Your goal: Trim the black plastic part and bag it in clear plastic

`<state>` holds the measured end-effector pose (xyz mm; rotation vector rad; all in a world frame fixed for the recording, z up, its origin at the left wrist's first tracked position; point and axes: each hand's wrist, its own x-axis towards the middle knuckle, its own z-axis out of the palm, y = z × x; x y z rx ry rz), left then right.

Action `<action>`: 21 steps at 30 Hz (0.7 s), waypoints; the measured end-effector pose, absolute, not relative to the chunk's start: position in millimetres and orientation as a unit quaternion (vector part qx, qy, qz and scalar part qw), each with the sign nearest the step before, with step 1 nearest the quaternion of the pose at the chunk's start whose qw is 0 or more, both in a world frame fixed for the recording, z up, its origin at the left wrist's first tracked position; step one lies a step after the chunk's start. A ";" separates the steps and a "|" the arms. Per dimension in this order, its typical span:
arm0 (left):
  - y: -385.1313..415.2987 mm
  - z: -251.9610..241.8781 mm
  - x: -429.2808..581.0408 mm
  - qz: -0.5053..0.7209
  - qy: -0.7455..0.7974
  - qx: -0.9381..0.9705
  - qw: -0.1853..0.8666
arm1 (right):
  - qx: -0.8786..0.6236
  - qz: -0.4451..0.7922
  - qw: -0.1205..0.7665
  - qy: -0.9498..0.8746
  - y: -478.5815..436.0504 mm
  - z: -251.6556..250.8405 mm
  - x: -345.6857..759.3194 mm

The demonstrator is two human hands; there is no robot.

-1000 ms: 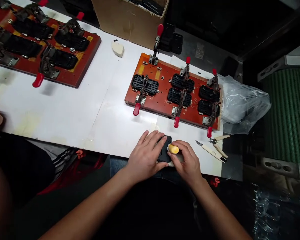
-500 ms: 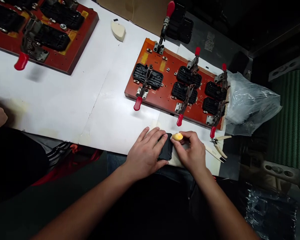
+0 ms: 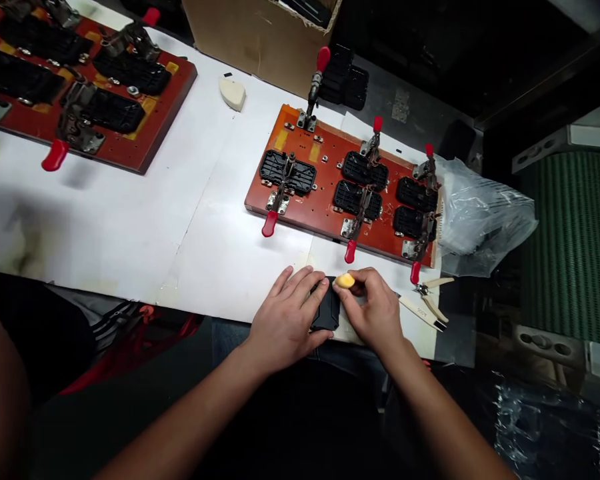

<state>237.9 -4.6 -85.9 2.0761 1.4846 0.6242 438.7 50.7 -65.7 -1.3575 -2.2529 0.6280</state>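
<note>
A small black plastic plate (image 3: 327, 311) lies at the front edge of the white-topped table. My left hand (image 3: 287, 320) spans it, fingers over its upper part and thumb at its near edge, holding it down. Part of the plate is hidden under these fingers. Between the thumb and fingers of my right hand (image 3: 375, 309) is a pinched small yellow piece with a rounded end (image 3: 345, 281), right at the plate's right edge. The rest of that piece is hidden in my fingers, so I cannot tell its exact kind.
Beyond my hands stands a red-brown fixture board (image 3: 325, 217) with red-handled clamps over black parts. Cream-handled nippers (image 3: 434, 308) and a cream-handled knife (image 3: 420, 311) lie right. A second fixture (image 3: 145, 150), a cream block (image 3: 233, 94), a cardboard box (image 3: 250, 47) and a plastic bag (image 3: 485, 220) surround the table.
The view has shifted, bringing more of the cardboard box into sight. My hands keep their hold on the plate and yellow piece. At the left, another person's arm has moved.
</note>
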 end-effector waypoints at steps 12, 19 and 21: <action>-2.8 -84.4 237.9 0.213 0.551 0.767 0.250 | -0.391 0.284 0.188 -0.855 44.3 -58.9 453.5; -2.7 -84.1 236.9 0.207 0.549 0.770 0.250 | -0.349 0.308 0.179 -0.867 38.4 -56.9 461.0; -2.5 -84.3 237.1 0.206 0.545 0.773 0.250 | -0.344 0.320 0.185 -0.863 38.8 -57.8 465.0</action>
